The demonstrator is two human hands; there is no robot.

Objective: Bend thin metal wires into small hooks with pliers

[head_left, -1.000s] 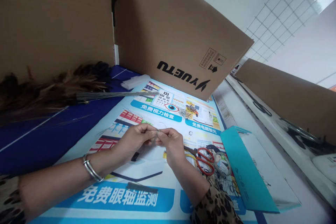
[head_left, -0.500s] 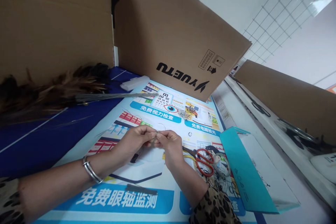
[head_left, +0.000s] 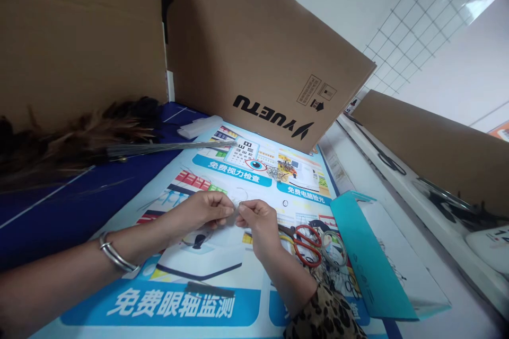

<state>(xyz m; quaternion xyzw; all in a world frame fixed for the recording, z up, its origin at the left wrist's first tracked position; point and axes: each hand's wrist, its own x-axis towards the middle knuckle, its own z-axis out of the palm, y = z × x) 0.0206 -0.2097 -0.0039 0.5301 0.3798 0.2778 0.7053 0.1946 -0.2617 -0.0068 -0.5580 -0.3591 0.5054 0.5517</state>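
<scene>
My left hand [head_left: 207, 211] is closed in a pinch above the printed sheet, a silver bangle [head_left: 115, 254] on its wrist. Facing it across a small gap, my right hand [head_left: 257, 218] pinches with thumb and forefinger. A thin curved wire [head_left: 242, 189] shows at the fingertips; its ends are too fine to follow. Red-handled scissors [head_left: 308, 246] lie right of my right hand, among a heap of small dark wire rings [head_left: 332, 275] and a clear round roll [head_left: 334, 249]. One small ring [head_left: 285, 203] lies apart, beyond my right hand.
A bundle of straight wires [head_left: 175, 145] lies at the back left beside brown feathers [head_left: 83, 132]. Several small wire pieces [head_left: 276, 173] are piled farther back. A dark strip [head_left: 209, 290] lies in front. An open teal box [head_left: 374, 259] stands right; a cardboard wall [head_left: 254, 53] rises behind.
My hands were touching at the fingertips and have drawn slightly apart, the left one moving left. The whole view has shifted a little.
</scene>
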